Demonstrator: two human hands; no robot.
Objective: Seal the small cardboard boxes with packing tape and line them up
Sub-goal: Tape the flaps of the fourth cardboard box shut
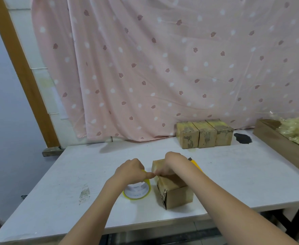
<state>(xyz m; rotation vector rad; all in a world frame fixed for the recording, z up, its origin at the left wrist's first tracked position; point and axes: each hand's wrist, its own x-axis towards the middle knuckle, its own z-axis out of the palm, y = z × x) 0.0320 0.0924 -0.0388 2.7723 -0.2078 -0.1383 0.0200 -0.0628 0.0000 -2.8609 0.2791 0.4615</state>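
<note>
I see a pink leaf-print curtain (163, 68) hanging behind the white table (74, 174), a dark stain (243, 138) near its far edge, and a wooden tray (283, 147) at right.

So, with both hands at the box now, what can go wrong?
1. The left hand pinches the tape end by the right hand; it may fold and stick to itself.
2. The tape roll stands loose and may drag.
3. The yellow cutter lies hidden behind the right wrist.
</note>
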